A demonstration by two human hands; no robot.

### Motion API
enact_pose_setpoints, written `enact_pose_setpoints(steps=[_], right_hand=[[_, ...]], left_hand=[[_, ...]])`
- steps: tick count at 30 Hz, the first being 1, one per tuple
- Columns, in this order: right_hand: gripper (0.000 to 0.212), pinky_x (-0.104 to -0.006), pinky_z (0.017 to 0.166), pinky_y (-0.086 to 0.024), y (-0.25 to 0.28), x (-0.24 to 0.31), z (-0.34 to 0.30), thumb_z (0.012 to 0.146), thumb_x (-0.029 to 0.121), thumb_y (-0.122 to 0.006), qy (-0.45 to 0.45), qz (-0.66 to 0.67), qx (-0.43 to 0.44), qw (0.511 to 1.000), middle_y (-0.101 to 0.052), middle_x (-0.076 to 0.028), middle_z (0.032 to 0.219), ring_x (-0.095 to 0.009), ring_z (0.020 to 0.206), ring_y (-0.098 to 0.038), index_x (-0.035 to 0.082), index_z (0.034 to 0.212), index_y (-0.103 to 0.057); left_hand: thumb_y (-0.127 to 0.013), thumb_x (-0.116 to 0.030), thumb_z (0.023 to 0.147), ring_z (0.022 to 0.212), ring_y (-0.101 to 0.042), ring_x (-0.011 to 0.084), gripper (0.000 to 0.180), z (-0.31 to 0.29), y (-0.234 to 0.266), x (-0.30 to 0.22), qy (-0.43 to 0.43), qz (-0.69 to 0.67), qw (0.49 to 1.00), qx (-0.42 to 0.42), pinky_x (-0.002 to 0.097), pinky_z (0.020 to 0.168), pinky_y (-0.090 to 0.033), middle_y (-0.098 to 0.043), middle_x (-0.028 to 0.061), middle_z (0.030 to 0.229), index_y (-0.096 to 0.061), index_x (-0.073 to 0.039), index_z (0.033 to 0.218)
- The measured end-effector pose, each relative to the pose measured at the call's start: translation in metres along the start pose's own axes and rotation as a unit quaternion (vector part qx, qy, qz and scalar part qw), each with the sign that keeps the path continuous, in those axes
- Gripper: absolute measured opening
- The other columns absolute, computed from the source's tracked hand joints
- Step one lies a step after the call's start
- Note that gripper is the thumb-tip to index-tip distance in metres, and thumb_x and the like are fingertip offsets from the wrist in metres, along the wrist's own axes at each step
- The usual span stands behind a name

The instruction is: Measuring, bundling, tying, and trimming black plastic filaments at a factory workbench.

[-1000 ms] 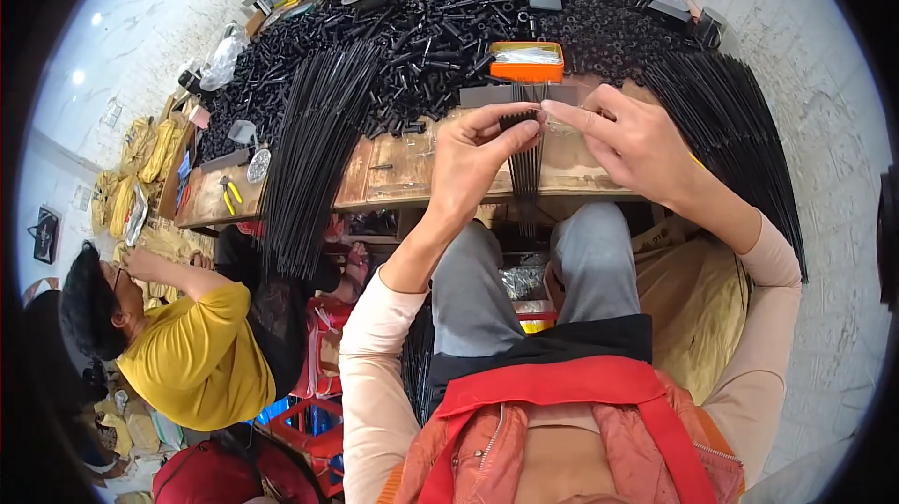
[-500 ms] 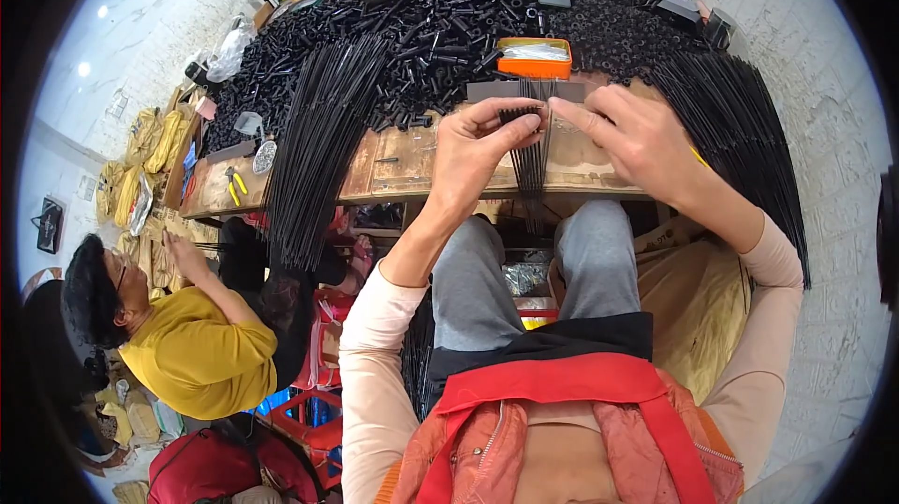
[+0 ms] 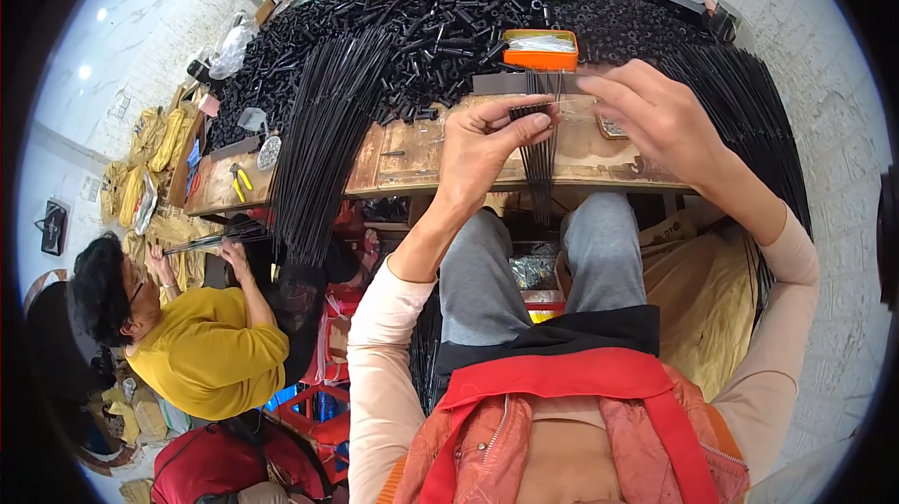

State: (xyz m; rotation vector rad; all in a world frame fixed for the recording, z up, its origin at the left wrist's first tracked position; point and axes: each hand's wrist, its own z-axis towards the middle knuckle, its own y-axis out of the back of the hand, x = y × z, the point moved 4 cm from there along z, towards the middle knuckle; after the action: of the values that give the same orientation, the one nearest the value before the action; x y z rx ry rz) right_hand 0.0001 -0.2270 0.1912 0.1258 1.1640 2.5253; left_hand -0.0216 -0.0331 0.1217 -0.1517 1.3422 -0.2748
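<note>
My left hand (image 3: 489,143) is closed around a flat bundle of thin black rods (image 3: 537,162), gripped near their top ends. The rods fan downward over the table's front edge. A few fine pale strands show beside the bundle's top. To the right, my right hand (image 3: 665,120) is raised over the table, apart from the bundle. Motion blurs its fingertips, so anything held in them cannot be made out. Just beyond the bundle stands an orange box (image 3: 541,61) of thin white strips. A small tray (image 3: 611,127) shows partly under my right hand.
Black tubular parts (image 3: 440,22) are heaped across the wooden table (image 3: 412,155). Long black rod bundles (image 3: 328,148) hang over its edge on both sides. Yellow-handled pliers (image 3: 241,183) lie at the left. A person in yellow (image 3: 201,349) sits left, holding rods.
My right hand has moved right and slightly up, away from the rod tops. My left hand still grips the bundle. The person in yellow now has both hands on rods.
</note>
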Motion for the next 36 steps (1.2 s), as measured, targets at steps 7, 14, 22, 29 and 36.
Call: enact_pose_setpoints(steps=[7,14,22,29,36], right_hand=[[0.029,-0.0329,0.072,-0.053,-0.015,-0.002,0.013,0.084,0.0,-0.062,0.044,0.127,0.001,0.991,-0.064,-0.013,0.103,-0.024,0.087,-0.064,0.0,0.114,-0.064],[0.021,-0.0317,0.078,-0.051,-0.085,-0.086,-0.062,0.092,0.007,-0.057,-0.323,0.195,0.092,0.922,-0.066,-0.012,0.097,-0.022,0.087,-0.064,0.001,0.11,-0.065],[0.016,-0.0398,0.076,-0.051,-0.156,-0.164,-0.024,0.089,0.015,-0.06,-0.184,0.093,0.086,0.975,-0.066,-0.015,0.092,-0.034,0.088,-0.064,0.003,0.098,-0.066],[0.016,-0.0457,0.074,-0.053,-0.244,-0.234,0.019,0.083,0.013,-0.057,-0.228,0.028,0.165,0.959,-0.068,-0.019,0.087,-0.039,0.081,-0.065,0.003,0.088,-0.069],[0.014,-0.0477,0.072,-0.053,-0.239,-0.242,0.027,0.08,0.009,-0.056,-0.225,0.023,0.189,0.955,-0.068,-0.021,0.082,-0.041,0.08,-0.066,0.002,0.08,-0.068]], left_hand=[[-0.075,-0.011,0.081,0.097,-0.066,0.0188,0.035,0.001,0.012,0.015,0.038,0.113,0.991,0.058,0.0322,0.087,-0.055,-0.07,0.0123,0.102,-0.067,0.003,0.112],[-0.083,-0.041,0.059,0.14,-0.029,0.0354,0.095,-0.004,0.023,0.11,-0.199,0.632,0.731,0.164,0.0466,0.114,-0.027,-0.037,0.019,0.147,-0.044,-0.015,0.141],[-0.08,-0.036,0.069,0.143,-0.027,0.0326,0.086,0.008,0.024,0.12,-0.161,0.617,0.745,0.198,0.0472,0.115,-0.026,-0.03,0.0163,0.153,-0.041,-0.019,0.144],[-0.067,-0.05,0.078,0.145,-0.021,0.0317,0.083,0.019,0.026,0.127,-0.142,0.699,0.661,0.231,0.051,0.117,-0.018,-0.022,0.0163,0.157,-0.035,-0.021,0.148],[-0.064,-0.052,0.079,0.145,-0.021,0.0342,0.08,0.025,0.025,0.123,-0.143,0.685,0.673,0.24,0.0549,0.116,-0.017,-0.021,0.0162,0.157,-0.035,-0.026,0.148]])
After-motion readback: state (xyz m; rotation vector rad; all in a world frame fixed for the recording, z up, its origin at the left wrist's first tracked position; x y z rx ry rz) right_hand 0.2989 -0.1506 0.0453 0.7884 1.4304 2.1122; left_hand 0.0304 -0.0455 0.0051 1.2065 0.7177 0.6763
